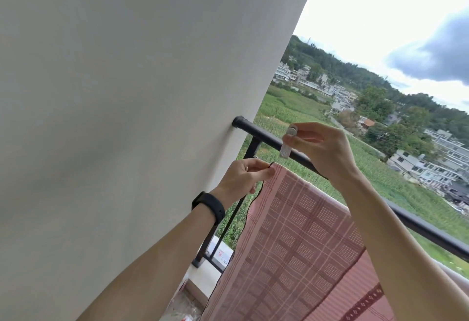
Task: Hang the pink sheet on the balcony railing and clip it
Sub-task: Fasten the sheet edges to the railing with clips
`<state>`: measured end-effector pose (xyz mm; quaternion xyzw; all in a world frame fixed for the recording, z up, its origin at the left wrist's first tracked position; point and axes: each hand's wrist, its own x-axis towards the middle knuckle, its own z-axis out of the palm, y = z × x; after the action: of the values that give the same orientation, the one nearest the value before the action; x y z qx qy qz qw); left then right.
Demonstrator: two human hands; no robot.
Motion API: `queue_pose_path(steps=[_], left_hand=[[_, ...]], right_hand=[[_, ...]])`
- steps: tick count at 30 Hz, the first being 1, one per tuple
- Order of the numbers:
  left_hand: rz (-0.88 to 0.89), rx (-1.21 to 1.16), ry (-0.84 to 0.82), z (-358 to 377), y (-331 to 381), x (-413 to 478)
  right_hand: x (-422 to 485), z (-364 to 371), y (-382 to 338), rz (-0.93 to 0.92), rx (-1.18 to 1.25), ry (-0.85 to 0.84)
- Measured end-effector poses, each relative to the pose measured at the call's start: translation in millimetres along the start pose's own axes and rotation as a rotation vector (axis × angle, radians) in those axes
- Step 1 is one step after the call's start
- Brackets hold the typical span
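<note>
Pink sheet (299, 232) draped over black railing (264, 134).
Left hand (243, 176) pinches its corner; right hand (322, 148) pinches a white clip (286, 146) above.

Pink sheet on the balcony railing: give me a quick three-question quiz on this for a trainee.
1. True or false: the clip is already fastened on the pink sheet.
2. The left hand pinches: A the sheet's edge, B the clip, C a wristband.
3. Which hand holds the clip, and what is the sheet draped over?

Key: 1 false. 2 A. 3 the right hand; the black railing.
</note>
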<state>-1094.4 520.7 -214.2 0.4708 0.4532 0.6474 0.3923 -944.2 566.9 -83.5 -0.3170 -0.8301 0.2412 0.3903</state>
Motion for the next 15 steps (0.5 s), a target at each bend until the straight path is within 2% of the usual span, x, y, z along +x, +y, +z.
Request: queue_pose_path(steps=[9, 15], left_hand=[[0.014, -0.025, 0.013, 3.1, -3.3, -0.9], [-0.072, -0.048, -0.064, -3.6, -17.8, -11.8]], right_hand=[[-13.0, 4.5, 1.2, 0.006, -0.022, 0.039], [5.3, 8.1, 2.6, 0.06, -0.039, -0.042]])
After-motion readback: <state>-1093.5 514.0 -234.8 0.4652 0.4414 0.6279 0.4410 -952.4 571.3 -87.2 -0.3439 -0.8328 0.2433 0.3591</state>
